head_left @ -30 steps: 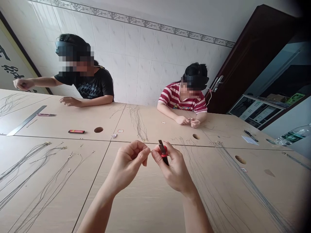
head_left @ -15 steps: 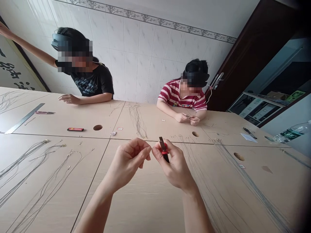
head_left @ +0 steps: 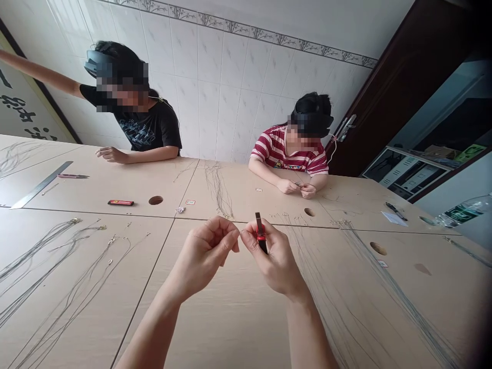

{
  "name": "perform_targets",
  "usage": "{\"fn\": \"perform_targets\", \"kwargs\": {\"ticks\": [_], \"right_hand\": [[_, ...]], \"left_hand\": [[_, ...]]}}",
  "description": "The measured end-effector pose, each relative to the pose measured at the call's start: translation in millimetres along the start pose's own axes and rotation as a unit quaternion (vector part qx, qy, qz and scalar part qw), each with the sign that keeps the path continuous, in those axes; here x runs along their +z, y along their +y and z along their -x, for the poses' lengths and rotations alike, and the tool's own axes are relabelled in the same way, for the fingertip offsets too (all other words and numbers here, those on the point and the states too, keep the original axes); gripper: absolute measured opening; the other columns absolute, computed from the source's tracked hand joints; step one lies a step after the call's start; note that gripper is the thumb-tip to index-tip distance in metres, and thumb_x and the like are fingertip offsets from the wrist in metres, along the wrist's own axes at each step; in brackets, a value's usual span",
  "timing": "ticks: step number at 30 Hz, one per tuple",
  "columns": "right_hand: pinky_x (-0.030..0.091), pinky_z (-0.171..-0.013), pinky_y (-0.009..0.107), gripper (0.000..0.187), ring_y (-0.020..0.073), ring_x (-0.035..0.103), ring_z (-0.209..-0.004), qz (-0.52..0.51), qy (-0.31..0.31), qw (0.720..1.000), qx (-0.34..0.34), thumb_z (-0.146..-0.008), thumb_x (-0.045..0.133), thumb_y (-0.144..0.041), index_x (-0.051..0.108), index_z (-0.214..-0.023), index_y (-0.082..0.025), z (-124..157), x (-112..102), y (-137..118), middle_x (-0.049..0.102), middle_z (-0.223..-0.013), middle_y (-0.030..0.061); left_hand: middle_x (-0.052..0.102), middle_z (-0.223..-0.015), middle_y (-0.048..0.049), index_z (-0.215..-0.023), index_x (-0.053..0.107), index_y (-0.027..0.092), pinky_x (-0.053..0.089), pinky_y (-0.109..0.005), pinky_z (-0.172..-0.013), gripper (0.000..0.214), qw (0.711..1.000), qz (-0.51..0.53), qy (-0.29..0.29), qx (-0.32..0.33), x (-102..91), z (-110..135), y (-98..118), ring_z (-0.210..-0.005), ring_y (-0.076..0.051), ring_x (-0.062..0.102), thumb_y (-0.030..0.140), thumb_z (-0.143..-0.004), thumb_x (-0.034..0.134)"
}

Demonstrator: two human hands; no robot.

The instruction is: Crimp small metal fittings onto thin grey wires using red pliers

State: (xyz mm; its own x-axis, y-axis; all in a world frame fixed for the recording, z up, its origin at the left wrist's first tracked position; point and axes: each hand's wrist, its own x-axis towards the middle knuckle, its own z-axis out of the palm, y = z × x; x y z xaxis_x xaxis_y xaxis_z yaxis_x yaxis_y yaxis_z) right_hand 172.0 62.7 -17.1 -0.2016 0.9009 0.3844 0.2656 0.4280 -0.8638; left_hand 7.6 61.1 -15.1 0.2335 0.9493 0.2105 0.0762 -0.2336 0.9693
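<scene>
My left hand (head_left: 207, 251) is raised above the wooden table (head_left: 230, 318), fingers pinched on a thin wire end that I can barely make out. My right hand (head_left: 274, 259) is beside it, closed around a small red-and-black tool (head_left: 260, 234) that sticks up between thumb and fingers. The fingertips of both hands nearly meet at the wire end. Bundles of thin metal wires (head_left: 57, 277) lie spread on the table at the left, and more wires (head_left: 388, 302) run along the right.
Two people sit across the table: one in a black shirt (head_left: 148, 130) with an arm stretched out, one in a red striped shirt (head_left: 288, 154) with hands together. A steel ruler (head_left: 40, 184), a red bar (head_left: 120, 203), a pen (head_left: 395, 211) and a bottle (head_left: 465, 212) are there too.
My hands stay together and shift slightly up in view. The person in black raised an outstretched arm from the table to shoulder height.
</scene>
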Motion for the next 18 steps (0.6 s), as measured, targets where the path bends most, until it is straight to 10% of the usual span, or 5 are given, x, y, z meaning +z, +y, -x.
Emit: {"fn": "perform_targets", "kwargs": {"ticks": [18], "right_hand": [[0.038,-0.068,0.028,0.019,0.0137,0.046,-0.07,0.075,0.042,0.996,-0.036,-0.096,0.051,-0.03,0.05,-0.079,-0.021,3.5,-1.4,-2.6,0.05,-0.072,-0.002]], "left_hand": [[0.054,-0.063,0.0049,-0.08,0.057,0.018,0.035,-0.015,-0.043,0.021,0.999,-0.027,0.016,-0.013,2.7,-0.2,1.4,-0.048,-0.004,0.042,0.033,-0.095,0.055]]}}
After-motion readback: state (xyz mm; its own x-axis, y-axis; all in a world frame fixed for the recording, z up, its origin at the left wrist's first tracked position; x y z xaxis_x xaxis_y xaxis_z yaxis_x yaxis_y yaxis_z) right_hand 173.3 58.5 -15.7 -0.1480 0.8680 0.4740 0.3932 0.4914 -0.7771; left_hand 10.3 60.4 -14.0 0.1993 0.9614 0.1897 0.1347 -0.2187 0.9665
